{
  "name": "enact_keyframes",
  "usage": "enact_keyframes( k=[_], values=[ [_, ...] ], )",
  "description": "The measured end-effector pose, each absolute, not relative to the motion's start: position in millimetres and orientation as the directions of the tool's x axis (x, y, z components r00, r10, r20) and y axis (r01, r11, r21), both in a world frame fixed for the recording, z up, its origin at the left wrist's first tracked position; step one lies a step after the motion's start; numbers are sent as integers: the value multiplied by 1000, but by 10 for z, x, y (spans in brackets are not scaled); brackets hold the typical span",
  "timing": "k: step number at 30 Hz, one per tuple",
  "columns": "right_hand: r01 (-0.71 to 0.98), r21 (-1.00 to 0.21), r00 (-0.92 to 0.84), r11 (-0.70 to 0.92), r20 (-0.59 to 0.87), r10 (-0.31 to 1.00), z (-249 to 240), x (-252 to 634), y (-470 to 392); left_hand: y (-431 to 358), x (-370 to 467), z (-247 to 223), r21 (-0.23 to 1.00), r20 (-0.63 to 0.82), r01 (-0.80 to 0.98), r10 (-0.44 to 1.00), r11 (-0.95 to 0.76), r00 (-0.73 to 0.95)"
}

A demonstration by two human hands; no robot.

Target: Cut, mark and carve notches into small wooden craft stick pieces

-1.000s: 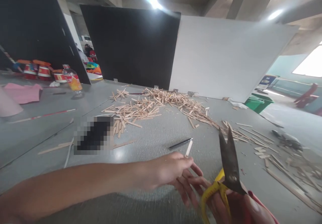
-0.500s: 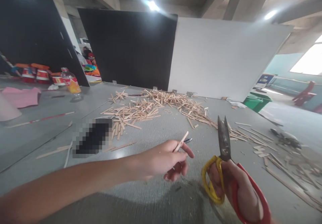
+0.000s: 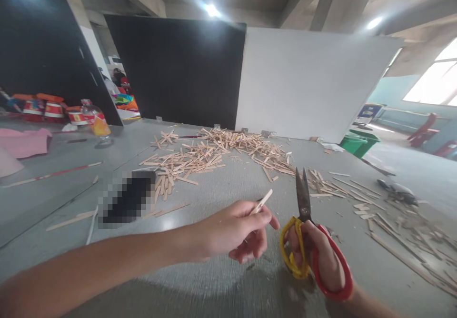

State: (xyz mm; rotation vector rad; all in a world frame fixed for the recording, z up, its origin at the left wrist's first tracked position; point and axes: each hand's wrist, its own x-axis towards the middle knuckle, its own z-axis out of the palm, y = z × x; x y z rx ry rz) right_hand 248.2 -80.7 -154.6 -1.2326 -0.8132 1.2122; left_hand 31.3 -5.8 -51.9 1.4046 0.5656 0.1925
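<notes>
Between the thumb and fingers of my left hand is a short wooden stick, its rounded end pointing up and to the right. My right hand grips a pair of scissors by its handles, one wrapped in yellow and the other red. The dark blades point upward and stand slightly apart at the tips, with nothing between them. A small gap separates the scissors from my left hand. Beyond both hands, a loose pile of wooden sticks lies on the grey table.
At the right lie cut sticks and scraps and a dark-and-white object. A blurred-out dark object lies left. A bottle and red-and-white cups stand farther left. Black and white panels rise behind.
The scissors in my right hand have moved left, closer to my left hand. My left hand still holds the stick, tilted a little more to the right. The whole view has shifted slightly.
</notes>
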Motion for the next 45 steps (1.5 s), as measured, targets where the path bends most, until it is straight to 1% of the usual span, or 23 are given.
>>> enact_keyframes(
  k=[5, 11, 13, 15, 17, 19, 21, 24, 26, 27, 29, 31, 33, 34, 36, 37, 38, 39, 41, 43, 45],
  values=[
    [-220, -975, 192, -34, -77, 978, -1525, 2476, -784, -67, 312, -485, 974, -224, 204, 450, 95, 864],
    [-203, -979, 138, -25, -54, 989, -1517, 2497, -783, -123, 274, -460, 982, -174, 190, 495, 19, 852],
    [-195, -981, 134, -17, -44, 990, -1545, 2513, -782, -143, 258, -436, 968, -180, 243, 530, -53, 829],
    [-195, -981, 126, -11, -36, 991, -1577, 2528, -779, -156, 244, -397, 930, -196, 335, 563, -155, 803],
    [-190, -982, 102, 3, -17, 995, -1605, 2542, -775, -160, 233, -355, 888, -231, 408, 564, -210, 793],
    [-168, -986, 78, 24, 11, 997, -1624, 2555, -773, -154, 226, -327, 882, -282, 435, 535, -183, 796],
    [-140, -988, 65, 59, 50, 997, -1639, 2567, -774, -141, 226, -321, 909, -315, 407, 493, -88, 811],
    [-124, -989, 48, 80, 74, 996, -1671, 2588, -778, -119, 235, -339, 950, -301, 306, 444, 63, 844],
    [-139, -988, 38, 64, 59, 998, -1702, 2600, -777, -110, 240, -349, 957, -288, 271, 439, 103, 851],
    [-151, -987, 30, 55, 51, 998, -1717, 2604, -775, -107, 242, -351, 957, -288, 275, 447, 96, 847],
    [-173, -984, 16, 52, 50, 999, -1736, 2607, -770, -103, 242, -357, 951, -281, 307, 485, 29, 828],
    [-180, -982, 1, 61, 62, 998, -1719, 2604, -775, -92, 238, -375, 934, -254, 349, 545, -77, 799],
    [-137, -988, 4, 68, 68, 998, -1651, 2597, -802, -61, 234, -412, 881, -174, 405, 630, -244, 757],
    [-81, -995, 2, 63, 63, 998, -1599, 2591, -825, -36, 232, -438, 818, -110, 451, 672, -357, 732],
    [121, -991, -19, 49, 47, 999, -1475, 2574, -879, 35, 226, -496, 621, 24, 558, 725, -550, 688],
    [260, -964, -34, 58, 51, 998, -1414, 2560, -905, 80, 222, -526, 513, 82, 606, 738, -608, 670],
    [411, -907, -54, 91, 76, 996, -1361, 2544, -926, 131, 218, -554, 426, 121, 646, 748, -633, 653],
    [557, -816, -72, 154, 137, 988, -1321, 2524, -941, 187, 212, -578, 366, 148, 678, 760, -637, 634],
    [770, -568, -123, 291, 316, 941, -1292, 2483, -946, 309, 196, -613, 281, 191, 725, 777, -629, 600],
    [868, -315, -194, 385, 497, 846, -1320, 2450, -928, 430, 171, -631, 208, 226, 745, 772, -634, 594],
    [895, -142, -260, 423, 606, 752, -1371, 2435, -904, 529, 143, -639, 163, 231, 734, 749, -659, 621]
  ],
)
